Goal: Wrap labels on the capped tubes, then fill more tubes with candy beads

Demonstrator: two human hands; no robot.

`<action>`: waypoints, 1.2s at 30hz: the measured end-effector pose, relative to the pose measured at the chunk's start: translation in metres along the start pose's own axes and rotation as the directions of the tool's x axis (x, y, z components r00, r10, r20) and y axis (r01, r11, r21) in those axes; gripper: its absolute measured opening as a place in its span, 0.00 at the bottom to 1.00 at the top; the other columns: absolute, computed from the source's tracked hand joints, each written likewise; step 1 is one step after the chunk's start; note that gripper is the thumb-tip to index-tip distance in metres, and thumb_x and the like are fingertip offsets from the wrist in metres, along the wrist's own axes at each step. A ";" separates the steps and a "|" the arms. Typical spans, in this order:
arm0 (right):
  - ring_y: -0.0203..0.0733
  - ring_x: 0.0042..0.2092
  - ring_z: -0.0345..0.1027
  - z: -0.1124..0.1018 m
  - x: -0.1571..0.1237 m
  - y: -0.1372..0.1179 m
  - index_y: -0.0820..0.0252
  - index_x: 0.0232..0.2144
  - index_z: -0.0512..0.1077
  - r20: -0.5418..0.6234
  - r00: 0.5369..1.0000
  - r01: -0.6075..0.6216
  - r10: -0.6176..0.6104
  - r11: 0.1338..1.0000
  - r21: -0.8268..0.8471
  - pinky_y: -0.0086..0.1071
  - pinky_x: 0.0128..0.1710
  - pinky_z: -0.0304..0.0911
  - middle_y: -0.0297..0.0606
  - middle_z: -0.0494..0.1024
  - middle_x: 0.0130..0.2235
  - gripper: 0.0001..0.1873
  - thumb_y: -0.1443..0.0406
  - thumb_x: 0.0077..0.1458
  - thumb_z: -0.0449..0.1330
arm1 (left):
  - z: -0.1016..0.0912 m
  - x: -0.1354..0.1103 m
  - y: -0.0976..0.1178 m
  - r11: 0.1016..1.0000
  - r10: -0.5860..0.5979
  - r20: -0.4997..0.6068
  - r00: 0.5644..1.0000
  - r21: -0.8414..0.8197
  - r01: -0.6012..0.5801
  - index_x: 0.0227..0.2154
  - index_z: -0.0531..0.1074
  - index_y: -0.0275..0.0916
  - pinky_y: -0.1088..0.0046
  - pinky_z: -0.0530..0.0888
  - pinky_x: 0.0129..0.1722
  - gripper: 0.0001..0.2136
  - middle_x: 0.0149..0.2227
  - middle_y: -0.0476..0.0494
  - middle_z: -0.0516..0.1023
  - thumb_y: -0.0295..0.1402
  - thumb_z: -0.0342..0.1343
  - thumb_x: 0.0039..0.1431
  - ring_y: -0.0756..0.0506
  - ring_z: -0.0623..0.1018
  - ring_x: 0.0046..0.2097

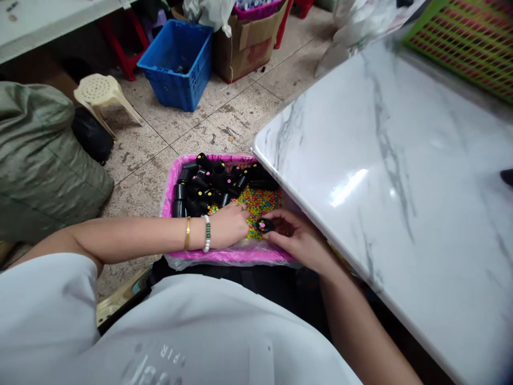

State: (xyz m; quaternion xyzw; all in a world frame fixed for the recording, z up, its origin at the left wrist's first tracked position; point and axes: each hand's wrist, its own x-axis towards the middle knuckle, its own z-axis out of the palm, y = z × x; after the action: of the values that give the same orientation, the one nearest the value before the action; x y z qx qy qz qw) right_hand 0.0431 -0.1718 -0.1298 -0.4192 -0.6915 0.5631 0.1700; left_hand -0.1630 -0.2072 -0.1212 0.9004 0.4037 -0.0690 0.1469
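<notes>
A pink basket (224, 255) lined with clear plastic rests on my lap. It holds a heap of small coloured beads (260, 203) and several black cylindrical caps (208, 184) at its far side. My left hand (230, 224), with a gold bangle and a bead bracelet on the wrist, is curled down into the beads; what its fingers pinch is hidden. My right hand (294, 235) grips a black cap (264, 225) with a pink dot in its middle, just above the beads.
A white marble-pattern table (393, 176) overhangs the basket on the right. On the floor stand a blue crate (178, 64), a cardboard box (244, 45), a beige stool (100, 96) and a grey-green sack (40, 155). A green basket (468, 43) sits at the table's far corner.
</notes>
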 end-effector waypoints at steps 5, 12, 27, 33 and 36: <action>0.41 0.36 0.69 0.001 -0.002 0.001 0.56 0.40 0.71 -0.037 0.999 -0.031 0.034 0.997 0.077 0.37 0.38 0.67 0.33 0.75 0.34 0.16 0.63 0.47 0.65 | 0.004 0.015 -0.004 0.993 0.033 0.025 0.999 -0.112 -0.030 0.31 0.80 0.30 0.66 0.70 0.39 0.07 0.34 0.33 0.77 0.27 0.58 0.58 0.41 0.76 0.37; 0.43 0.40 0.73 -0.007 -0.010 0.001 0.53 0.40 0.71 -0.095 0.995 -0.013 0.033 0.979 0.203 0.39 0.45 0.71 0.35 0.77 0.40 0.18 0.61 0.45 0.69 | -0.005 0.000 -0.020 0.762 -0.040 -0.060 0.997 -0.648 -0.009 0.45 0.80 0.37 0.71 0.71 0.47 0.16 0.43 0.40 0.81 0.31 0.67 0.52 0.44 0.78 0.44; 0.45 0.47 0.72 -0.004 -0.023 -0.002 0.53 0.43 0.74 -0.177 0.978 0.065 -0.108 0.969 -0.237 0.44 0.53 0.67 0.37 0.78 0.45 0.13 0.62 0.54 0.62 | -0.016 -0.038 -0.021 0.440 -0.177 0.059 0.982 -0.888 0.132 0.50 0.78 0.36 0.77 0.70 0.38 0.22 0.39 0.46 0.81 0.35 0.66 0.51 0.49 0.77 0.37; 0.45 0.47 0.74 -0.003 -0.032 -0.005 0.52 0.44 0.73 -0.169 0.966 0.126 -0.195 0.928 -0.351 0.39 0.48 0.71 0.38 0.78 0.47 0.11 0.64 0.58 0.59 | -0.020 -0.036 -0.017 0.559 -0.200 -0.022 0.980 -0.824 0.095 0.49 0.78 0.36 0.78 0.70 0.38 0.21 0.42 0.44 0.82 0.34 0.67 0.52 0.49 0.78 0.38; 0.46 0.47 0.75 -0.001 -0.035 -0.005 0.51 0.46 0.73 -0.179 0.959 0.118 -0.219 0.884 -0.452 0.41 0.50 0.71 0.38 0.79 0.48 0.12 0.64 0.59 0.59 | -0.025 -0.037 -0.014 0.592 -0.188 -0.068 0.980 -0.804 0.058 0.48 0.78 0.37 0.78 0.71 0.39 0.19 0.42 0.44 0.82 0.34 0.67 0.53 0.49 0.79 0.38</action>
State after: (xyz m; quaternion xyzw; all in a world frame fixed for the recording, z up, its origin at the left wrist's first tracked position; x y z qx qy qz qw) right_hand 0.0627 -0.1984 -0.1164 -0.4456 -0.8102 0.3257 0.1973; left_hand -0.1978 -0.2167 -0.0912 0.7122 0.4628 0.1743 0.4981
